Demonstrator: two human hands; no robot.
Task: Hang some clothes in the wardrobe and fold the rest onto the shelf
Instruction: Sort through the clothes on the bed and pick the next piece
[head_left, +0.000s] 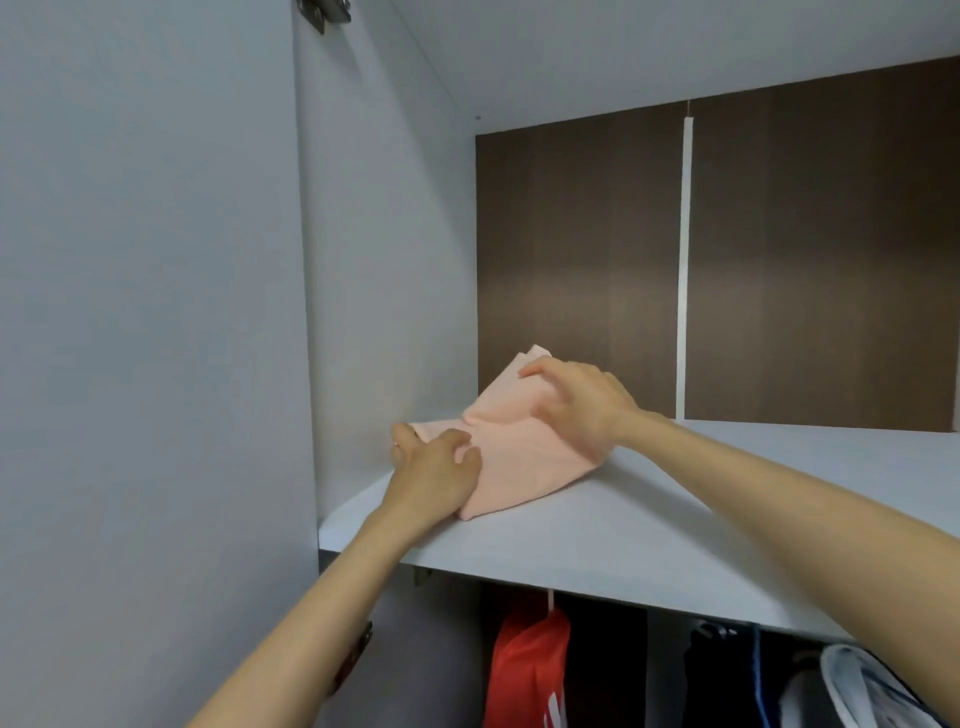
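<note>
Shelf (675, 519) open rightward — both hands' grips, left hand (431, 473), right hand (576, 402), hold pink garment (519, 457) near left wall.

1 pink folded garment (511, 447), 1 shelf (649, 530), approx. 4 hung clothes (527, 670).

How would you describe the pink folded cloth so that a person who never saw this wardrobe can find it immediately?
Look at the white shelf above the hanging clothes. At its left end, near the side wall, lies the pink folded cloth, with the left hand and right hand on it. It is the only item on the shelf; the red garment hangs below.
</note>
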